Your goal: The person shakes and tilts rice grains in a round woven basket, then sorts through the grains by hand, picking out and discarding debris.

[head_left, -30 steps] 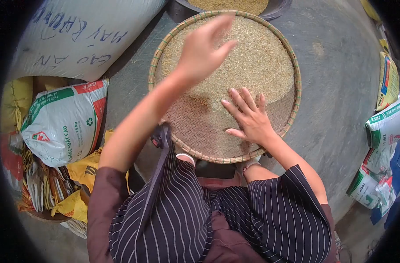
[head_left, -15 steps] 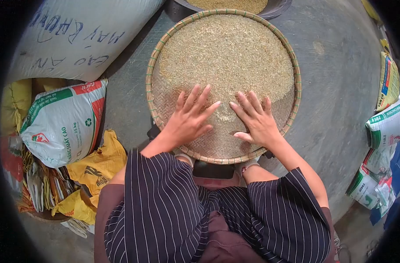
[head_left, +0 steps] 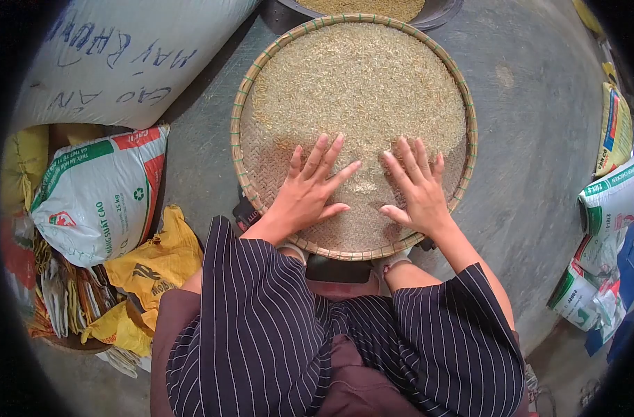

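A round woven tray [head_left: 471,128] with a green-bound rim lies in front of me, its far part covered by a layer of pale grain [head_left: 359,83]. My left hand [head_left: 306,187] rests with spread fingers over the tray's near left part, fingertips at the edge of the grain. Across from it, my right hand [head_left: 421,191] lies spread over the near right part, holding nothing. A small pale heap of grain shows between the two hands, and the woven bottom is partly bare around them.
Beyond the tray stands a dark basin [head_left: 445,15] of grain. At left are a large white sack [head_left: 122,62], a printed feed sack [head_left: 98,198] and yellow bags [head_left: 157,267]. More printed bags [head_left: 609,201] lie at far right on the grey floor [head_left: 532,160].
My left hand came down from above the grain to the near left of the tray, then shifted slightly right. My right hand moved a little right.
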Demonstrator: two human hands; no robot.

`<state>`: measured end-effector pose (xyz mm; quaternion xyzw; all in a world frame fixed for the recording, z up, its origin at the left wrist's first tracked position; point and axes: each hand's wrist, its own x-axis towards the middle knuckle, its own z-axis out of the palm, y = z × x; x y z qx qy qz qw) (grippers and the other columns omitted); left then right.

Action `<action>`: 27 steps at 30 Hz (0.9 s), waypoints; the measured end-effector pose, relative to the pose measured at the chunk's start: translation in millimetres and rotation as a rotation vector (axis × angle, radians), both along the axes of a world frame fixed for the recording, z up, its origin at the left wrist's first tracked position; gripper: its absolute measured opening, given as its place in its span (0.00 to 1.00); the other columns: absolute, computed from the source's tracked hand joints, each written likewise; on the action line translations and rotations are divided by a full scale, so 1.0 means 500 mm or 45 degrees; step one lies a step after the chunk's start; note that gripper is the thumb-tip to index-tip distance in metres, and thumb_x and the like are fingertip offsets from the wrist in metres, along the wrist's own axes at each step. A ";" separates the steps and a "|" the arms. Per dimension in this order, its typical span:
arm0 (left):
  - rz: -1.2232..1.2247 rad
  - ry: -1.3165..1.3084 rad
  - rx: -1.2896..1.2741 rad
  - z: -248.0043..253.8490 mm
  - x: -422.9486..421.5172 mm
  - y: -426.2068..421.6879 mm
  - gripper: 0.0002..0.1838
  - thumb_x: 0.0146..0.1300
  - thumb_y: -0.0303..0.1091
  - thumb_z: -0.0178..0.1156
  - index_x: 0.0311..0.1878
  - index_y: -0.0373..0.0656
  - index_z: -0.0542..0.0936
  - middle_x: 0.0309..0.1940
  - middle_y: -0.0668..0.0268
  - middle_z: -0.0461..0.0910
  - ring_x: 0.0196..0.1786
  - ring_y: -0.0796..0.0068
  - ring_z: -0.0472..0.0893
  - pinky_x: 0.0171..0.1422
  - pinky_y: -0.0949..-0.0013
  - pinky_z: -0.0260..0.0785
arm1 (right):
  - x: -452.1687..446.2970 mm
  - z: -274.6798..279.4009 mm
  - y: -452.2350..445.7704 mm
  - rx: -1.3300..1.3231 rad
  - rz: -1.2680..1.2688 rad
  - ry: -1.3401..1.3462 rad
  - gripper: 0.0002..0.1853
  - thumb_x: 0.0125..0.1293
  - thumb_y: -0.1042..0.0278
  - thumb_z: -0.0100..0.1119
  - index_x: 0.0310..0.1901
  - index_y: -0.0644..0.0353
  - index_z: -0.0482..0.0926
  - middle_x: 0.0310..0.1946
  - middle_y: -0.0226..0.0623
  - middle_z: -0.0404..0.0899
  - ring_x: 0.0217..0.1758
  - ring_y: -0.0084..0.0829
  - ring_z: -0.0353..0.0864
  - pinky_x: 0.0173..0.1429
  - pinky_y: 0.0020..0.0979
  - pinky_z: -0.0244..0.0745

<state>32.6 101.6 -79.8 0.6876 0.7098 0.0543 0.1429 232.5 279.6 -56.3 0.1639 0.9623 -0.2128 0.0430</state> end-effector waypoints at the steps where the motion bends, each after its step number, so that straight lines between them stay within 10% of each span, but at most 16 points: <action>1: -0.001 0.000 0.000 0.002 0.001 -0.002 0.43 0.58 0.70 0.55 0.76 0.66 0.61 0.81 0.55 0.37 0.81 0.52 0.27 0.79 0.43 0.10 | -0.001 -0.002 -0.002 0.000 -0.001 0.000 0.46 0.62 0.25 0.44 0.77 0.42 0.55 0.80 0.37 0.45 0.83 0.42 0.36 0.78 0.55 0.10; 12: 0.023 0.045 -0.132 0.040 -0.013 -0.031 0.49 0.57 0.69 0.58 0.76 0.52 0.60 0.80 0.52 0.40 0.82 0.50 0.30 0.80 0.43 0.14 | -0.020 -0.021 -0.019 0.181 0.306 -0.094 0.43 0.62 0.23 0.41 0.76 0.36 0.57 0.80 0.31 0.46 0.83 0.38 0.37 0.78 0.57 0.12; 27: -0.226 -0.005 -0.037 0.019 0.003 -0.024 0.47 0.59 0.71 0.54 0.78 0.63 0.56 0.80 0.54 0.39 0.82 0.51 0.30 0.79 0.42 0.11 | -0.008 -0.010 -0.006 0.107 0.206 -0.071 0.45 0.61 0.24 0.44 0.76 0.40 0.57 0.79 0.34 0.47 0.83 0.40 0.37 0.78 0.57 0.10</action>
